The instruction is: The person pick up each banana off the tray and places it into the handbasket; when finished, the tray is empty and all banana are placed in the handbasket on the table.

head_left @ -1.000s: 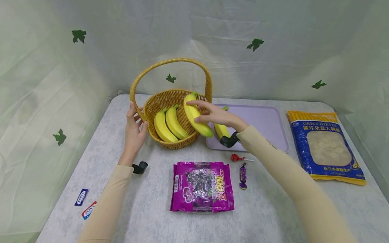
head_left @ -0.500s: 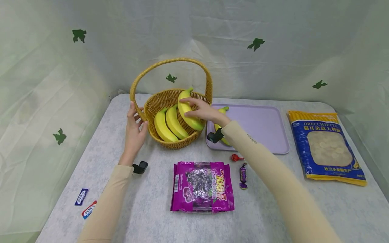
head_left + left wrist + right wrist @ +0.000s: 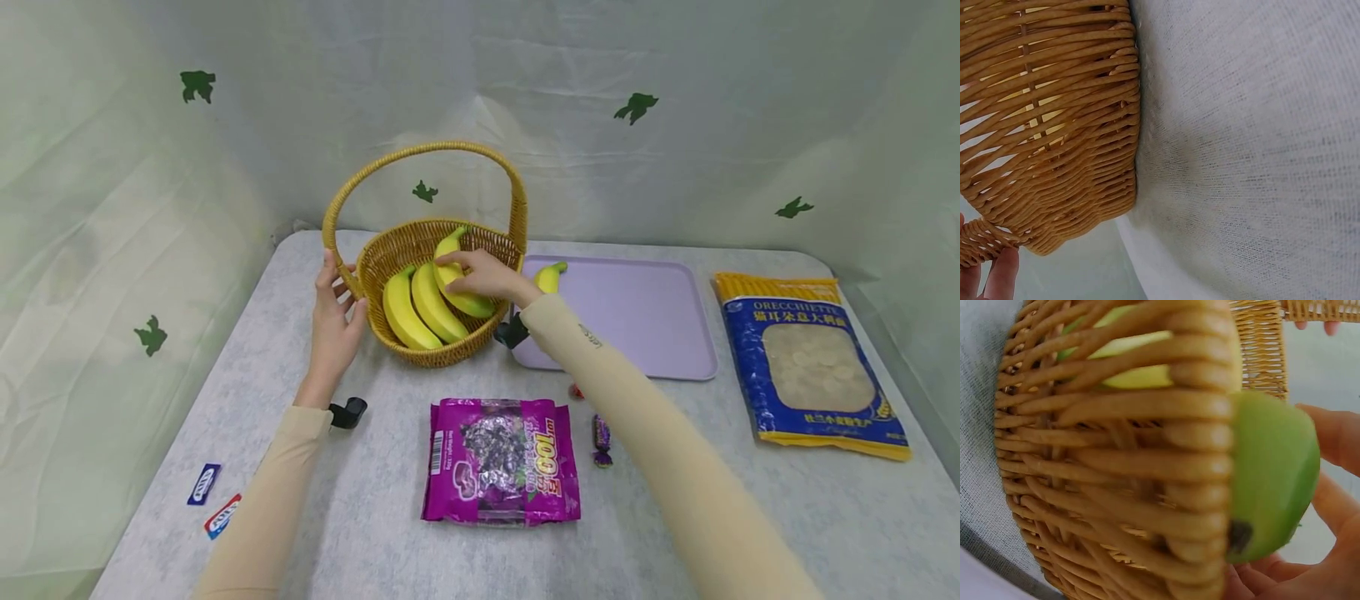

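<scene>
Beige sleeves (image 3: 651, 417), black wrist cameras (image 3: 349, 412)

Purple candy bag (image 3: 501, 462); right of it twist-wrapped purple candy (image 3: 602, 440), farther right orecchiette pasta bag (image 3: 816, 367); well left of it dark-blue packet (image 3: 203, 485), red-blue packet (image 3: 222, 516)

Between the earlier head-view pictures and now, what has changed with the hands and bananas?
The right hand has carried its banana left, from across the right rim of the basket to farther over the inside, closer to the two other bananas; it still holds it. The left hand stays at the handle; the other bananas, tray and purple bag are unmoved.
</scene>
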`<state>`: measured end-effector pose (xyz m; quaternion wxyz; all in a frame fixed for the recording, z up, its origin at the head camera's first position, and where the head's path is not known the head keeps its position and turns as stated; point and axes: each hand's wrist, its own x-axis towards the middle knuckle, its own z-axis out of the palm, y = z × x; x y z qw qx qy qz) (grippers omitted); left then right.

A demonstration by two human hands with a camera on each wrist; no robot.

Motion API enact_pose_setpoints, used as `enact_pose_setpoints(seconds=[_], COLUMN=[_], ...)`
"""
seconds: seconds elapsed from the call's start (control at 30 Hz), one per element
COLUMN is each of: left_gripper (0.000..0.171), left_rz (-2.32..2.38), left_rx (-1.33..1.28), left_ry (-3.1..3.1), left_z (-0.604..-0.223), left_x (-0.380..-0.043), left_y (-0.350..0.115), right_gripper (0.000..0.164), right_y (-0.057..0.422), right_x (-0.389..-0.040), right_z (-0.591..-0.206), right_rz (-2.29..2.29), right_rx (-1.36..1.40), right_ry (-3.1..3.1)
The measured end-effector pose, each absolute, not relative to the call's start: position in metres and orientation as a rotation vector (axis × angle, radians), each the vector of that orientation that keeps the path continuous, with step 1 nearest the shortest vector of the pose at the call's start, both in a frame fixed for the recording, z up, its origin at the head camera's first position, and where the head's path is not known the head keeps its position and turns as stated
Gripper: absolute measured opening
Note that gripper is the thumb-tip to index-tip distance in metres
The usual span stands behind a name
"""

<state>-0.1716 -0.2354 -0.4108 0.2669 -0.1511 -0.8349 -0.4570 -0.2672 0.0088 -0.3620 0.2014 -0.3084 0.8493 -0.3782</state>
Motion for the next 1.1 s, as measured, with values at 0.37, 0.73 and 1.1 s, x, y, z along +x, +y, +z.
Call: enact_pose_setpoints(seconds=[0.37,0.73,1.1], left_gripper=[0.088,0.091,0.091], left_rz=[-1.249,-1.247,-1.251], left_rx=[-0.404,-0.397,-0.412], left_ry=[-2.253,-2.252,-2.246], left_z=[-0.411,-0.410,-0.411], left_x=[-0.173,-0.172,-0.172], left_y=[-0.235,-0.235,-0.235], right_gripper=[0.057,0.055,0.043], right_y=[0.002,0.006,0.051], right_x=[-0.271,-0.266,-0.264], right_z=[-0.374,-0.372,-0.366], right_rz=[-0.954,-0.933,-1.520], right_rx=[-0.758,-0.787,-0.703], right_ry=[2.354,2.420,2.168])
